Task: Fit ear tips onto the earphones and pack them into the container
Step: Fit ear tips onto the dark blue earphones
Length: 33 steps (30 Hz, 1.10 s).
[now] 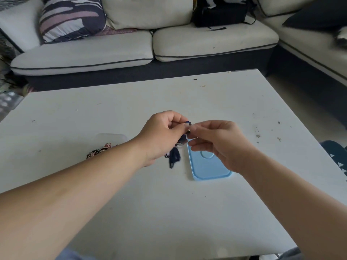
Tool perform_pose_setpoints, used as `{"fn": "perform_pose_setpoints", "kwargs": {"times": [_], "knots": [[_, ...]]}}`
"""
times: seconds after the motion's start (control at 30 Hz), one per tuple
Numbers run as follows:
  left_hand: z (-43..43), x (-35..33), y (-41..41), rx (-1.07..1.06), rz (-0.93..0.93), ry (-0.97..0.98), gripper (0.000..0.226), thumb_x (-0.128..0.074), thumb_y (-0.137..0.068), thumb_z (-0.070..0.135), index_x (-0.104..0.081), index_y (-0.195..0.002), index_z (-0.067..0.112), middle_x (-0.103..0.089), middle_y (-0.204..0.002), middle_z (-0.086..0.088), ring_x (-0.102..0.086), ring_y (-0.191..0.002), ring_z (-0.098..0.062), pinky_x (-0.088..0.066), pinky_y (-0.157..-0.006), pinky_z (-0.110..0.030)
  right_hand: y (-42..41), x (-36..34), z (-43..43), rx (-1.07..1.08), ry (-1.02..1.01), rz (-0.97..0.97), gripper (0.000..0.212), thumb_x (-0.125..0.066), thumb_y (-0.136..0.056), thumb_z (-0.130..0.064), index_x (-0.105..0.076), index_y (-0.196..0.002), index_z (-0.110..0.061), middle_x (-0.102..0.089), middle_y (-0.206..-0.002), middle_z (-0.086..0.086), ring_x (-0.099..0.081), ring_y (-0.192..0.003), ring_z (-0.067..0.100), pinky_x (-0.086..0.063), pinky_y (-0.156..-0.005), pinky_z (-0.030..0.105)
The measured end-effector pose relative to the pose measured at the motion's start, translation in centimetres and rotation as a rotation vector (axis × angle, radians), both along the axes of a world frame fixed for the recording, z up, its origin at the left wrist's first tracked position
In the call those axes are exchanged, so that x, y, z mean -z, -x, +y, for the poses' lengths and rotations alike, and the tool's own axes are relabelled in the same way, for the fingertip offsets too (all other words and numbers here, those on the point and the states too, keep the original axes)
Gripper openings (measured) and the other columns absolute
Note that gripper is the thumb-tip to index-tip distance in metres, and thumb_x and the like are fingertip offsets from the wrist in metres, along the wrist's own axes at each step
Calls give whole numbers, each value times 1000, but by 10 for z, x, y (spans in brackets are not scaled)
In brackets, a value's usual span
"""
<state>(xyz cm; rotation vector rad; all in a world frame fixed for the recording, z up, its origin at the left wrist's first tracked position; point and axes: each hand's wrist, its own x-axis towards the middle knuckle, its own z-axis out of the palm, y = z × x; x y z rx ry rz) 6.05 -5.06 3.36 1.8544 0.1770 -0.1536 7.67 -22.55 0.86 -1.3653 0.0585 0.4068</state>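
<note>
Above a scuffed white table (131,102), left hand (161,134) and right hand (216,143) meet, curled fingertips pinching a small dark-blue earphone (188,123) whose cord (174,156) dangles. A pale blue plastic lid (208,166) lies beneath; a clear plastic container (111,137) sits left

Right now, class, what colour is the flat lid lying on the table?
The lid is light blue, clearest in the head view.

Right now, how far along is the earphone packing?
Early on. Done: the blue lid lies off, on the table. In hand: left hand and right hand pinch the dark earphones at one bud; any tip is too small to see. Left: patterned earphones lie outside the clear container; nothing looks packed.
</note>
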Motion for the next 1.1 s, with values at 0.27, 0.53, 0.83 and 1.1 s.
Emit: {"fn": "perform_pose_setpoints", "kwargs": {"times": [0.27,0.53,0.83,1.1], "knots": [[-19,7,-7,25,51,-9,7,-65,-99,9,-71,-102,11,-74,-92,-8,-68,-63,-13,-56,-62,-23,-35,42,-38,315,785,-170,15,-60,-93,-23,-72,-86,-17,-66,-69,-5,-61,-62,17,-51,-57,29],[-17,8,-6,52,85,20,16,-64,-99,6,-75,-108,15,-75,-100,-13,-68,-65,-17,-60,-65,-27,-58,87,-35,99,1029,-238,18,-58,-96,-16,-76,-99,-18,-67,-96,6,-57,-66,22,-40,-60,26],[-4,4,-2,17,85,28,16,-63,-99,5,-74,-110,11,-75,-97,-11,-69,-64,-16,-61,-65,-25,-53,75,-28,27,1152,-280,38,-57,-88,-5,-48,-55,-21,-49,-68,4,-44,-53,22,-31,-49,25],[12,-4,7,-11,40,90,15,-72,-95,7,-78,-107,14,-80,-95,-6,-75,-74,-16,-62,-69,-23,-20,8,1,172,215,28,8,-79,-84,2,-76,-90,3,-76,-87,23,-77,-74,31,-64,-76,36]]}}
